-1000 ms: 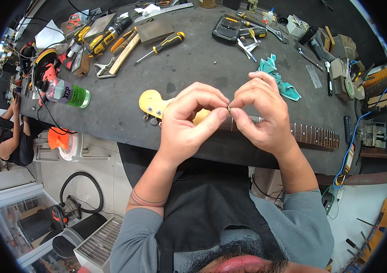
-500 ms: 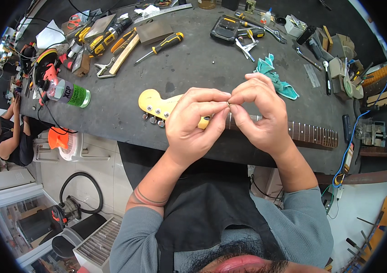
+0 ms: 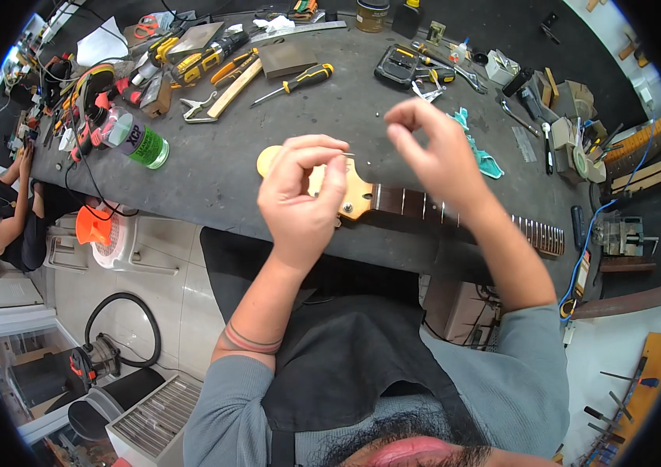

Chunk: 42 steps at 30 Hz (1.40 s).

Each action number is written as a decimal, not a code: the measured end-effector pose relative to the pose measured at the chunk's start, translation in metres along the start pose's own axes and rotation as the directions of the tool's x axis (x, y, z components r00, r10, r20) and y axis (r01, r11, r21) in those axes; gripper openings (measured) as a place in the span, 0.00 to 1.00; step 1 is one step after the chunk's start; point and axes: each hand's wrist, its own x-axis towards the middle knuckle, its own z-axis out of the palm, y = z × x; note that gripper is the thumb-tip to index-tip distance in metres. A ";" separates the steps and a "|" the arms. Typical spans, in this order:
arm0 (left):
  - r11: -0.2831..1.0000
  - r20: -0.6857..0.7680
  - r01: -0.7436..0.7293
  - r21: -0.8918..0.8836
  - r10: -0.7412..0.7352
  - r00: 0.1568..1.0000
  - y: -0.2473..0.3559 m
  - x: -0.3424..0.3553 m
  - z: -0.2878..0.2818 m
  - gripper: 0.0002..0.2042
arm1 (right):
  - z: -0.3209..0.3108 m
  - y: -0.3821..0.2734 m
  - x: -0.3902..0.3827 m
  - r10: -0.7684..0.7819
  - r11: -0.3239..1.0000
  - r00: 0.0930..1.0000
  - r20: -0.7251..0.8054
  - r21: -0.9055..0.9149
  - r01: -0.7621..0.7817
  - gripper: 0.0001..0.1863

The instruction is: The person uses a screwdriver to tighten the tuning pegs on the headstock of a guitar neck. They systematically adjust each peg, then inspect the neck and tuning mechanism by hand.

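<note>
My left hand [image 3: 303, 198] is closed in a pinch over the pale wooden headstock of a guitar neck [image 3: 358, 193]. A tiny thin light-coloured sliver [image 3: 349, 155] sticks out between its thumb and fingertips; its exact kind is too small to tell. My right hand [image 3: 441, 156] hangs above the dark fretboard [image 3: 414, 205], slightly blurred, its thumb and index finger apart with nothing visible between them. The neck lies across the bench, headstock to the left, several tuning posts partly hidden behind my left hand. Beyond my right hand lies a teal cloth [image 3: 486, 162], partly covered.
Past the headstock a yellow-black screwdriver [image 3: 293, 84], a wooden stick [image 3: 235, 90] and a power drill [image 3: 204, 64] lie on the bench. A bottle [image 3: 142, 145] stands at left. A black case [image 3: 399, 67] and pliers lie farther back. Another person [image 3: 10, 222] sits far left.
My hands have come apart: the right moved up and away with its fingers spread. The left shifted slightly left, still pinching, with the tiny sliver in it. The whole view has shifted a little.
</note>
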 end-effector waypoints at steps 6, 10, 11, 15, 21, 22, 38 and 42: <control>0.996 -0.050 -0.037 -0.076 0.033 0.998 0.009 -0.001 -0.024 0.06 | 0.019 0.064 0.062 0.175 0.832 0.959 0.224 -0.555 -0.022 0.11; 0.995 -0.068 -0.093 -0.028 0.091 0.994 0.008 -0.009 -0.044 0.06 | 0.028 0.075 0.064 0.061 0.788 0.958 0.282 -0.602 0.127 0.08; 0.996 -0.090 -0.086 -0.027 0.083 0.992 0.010 -0.010 -0.048 0.06 | 0.029 0.073 0.062 0.057 0.779 0.954 0.295 -0.611 0.142 0.07; 0.998 -0.131 -0.064 -0.019 0.062 0.989 0.015 -0.012 -0.054 0.06 | 0.029 0.066 0.055 0.039 0.701 0.951 0.306 -0.687 0.192 0.08; 0.958 -0.006 -0.246 0.148 0.249 0.968 0.010 -0.017 -0.049 0.08 | 0.025 -0.024 0.006 0.176 0.851 0.949 0.260 0.445 -0.280 0.09; 0.953 0.018 -0.264 0.150 0.264 0.964 0.009 -0.017 -0.044 0.08 | 0.026 -0.031 -0.007 0.160 0.792 0.947 0.278 0.537 -0.291 0.10; 0.951 0.067 -0.261 0.165 0.253 0.965 0.006 -0.018 -0.004 0.09 | 0.044 -0.028 -0.055 0.102 0.676 0.988 0.119 0.720 -0.157 0.09; 0.955 0.077 -0.251 0.159 0.242 0.967 0.003 -0.023 -0.003 0.09 | 0.046 -0.021 -0.055 -0.014 0.823 1.000 0.009 0.568 0.006 0.07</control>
